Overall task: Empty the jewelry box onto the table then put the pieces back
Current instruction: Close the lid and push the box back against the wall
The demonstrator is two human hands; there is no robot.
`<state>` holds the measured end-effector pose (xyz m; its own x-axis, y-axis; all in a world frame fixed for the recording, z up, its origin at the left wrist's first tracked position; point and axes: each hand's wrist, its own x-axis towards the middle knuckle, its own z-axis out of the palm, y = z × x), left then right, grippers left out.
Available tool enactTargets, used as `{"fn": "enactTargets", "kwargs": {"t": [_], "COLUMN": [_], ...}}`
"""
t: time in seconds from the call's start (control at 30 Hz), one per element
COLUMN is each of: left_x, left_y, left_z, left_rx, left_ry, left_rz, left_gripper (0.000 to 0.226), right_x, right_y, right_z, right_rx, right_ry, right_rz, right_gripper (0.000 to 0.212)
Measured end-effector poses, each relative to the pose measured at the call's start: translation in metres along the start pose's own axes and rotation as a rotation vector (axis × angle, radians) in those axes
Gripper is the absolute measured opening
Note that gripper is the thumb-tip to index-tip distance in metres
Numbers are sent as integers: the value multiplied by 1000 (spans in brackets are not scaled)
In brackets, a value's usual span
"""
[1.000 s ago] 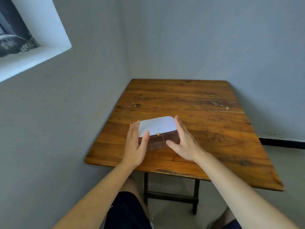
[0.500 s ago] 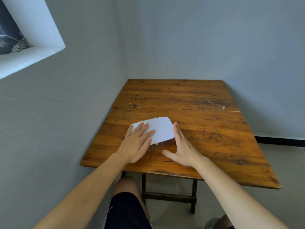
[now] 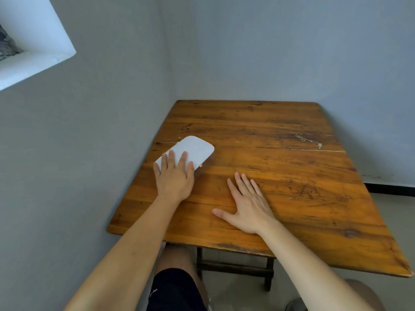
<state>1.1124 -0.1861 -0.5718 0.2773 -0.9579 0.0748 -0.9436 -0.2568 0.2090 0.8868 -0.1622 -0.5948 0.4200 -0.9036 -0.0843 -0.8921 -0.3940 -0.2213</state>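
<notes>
Left hand (image 3: pixel 174 176) lies flat on the closed jewelry box (image 3: pixel 195 149), right hand (image 3: pixel 247 204) spread on the surface (image 3: pixel 292 187) (neither grip clenched). Pushed, the box could slide off the near edge.

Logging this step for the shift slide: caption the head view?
Left hand flat on the closed white-lidded jewelry box, right hand flat on the wooden table; chain far right.

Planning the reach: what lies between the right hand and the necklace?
Only bare table, per the head view, between right hand and necklace.
</notes>
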Motion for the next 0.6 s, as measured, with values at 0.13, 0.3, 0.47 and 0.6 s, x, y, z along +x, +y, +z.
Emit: {"fn": "enactTargets", "kwargs": {"t": [0.13, 0.3, 0.47, 0.6], "left_x": [29, 54, 74, 86], "left_y": [-12, -14, -13, -9], "left_z": [-2, -2, -3, -4], "left_rx": [28, 27, 26, 15], "left_ry": [-32, -29, -46, -75], "left_rz": [-144, -284, -394, -483], "left_gripper": [61, 63, 64, 65], "right_x": [1, 1, 1, 1], "right_y": [2, 2, 3, 2], "right_z": [1, 1, 1, 0], "right_rx": [-25, -31, -33, -20], "right_ry": [-3, -5, 0, 1], "right_rz": [-4, -7, -10, -6], "right_gripper": [112, 111, 110, 110]}}
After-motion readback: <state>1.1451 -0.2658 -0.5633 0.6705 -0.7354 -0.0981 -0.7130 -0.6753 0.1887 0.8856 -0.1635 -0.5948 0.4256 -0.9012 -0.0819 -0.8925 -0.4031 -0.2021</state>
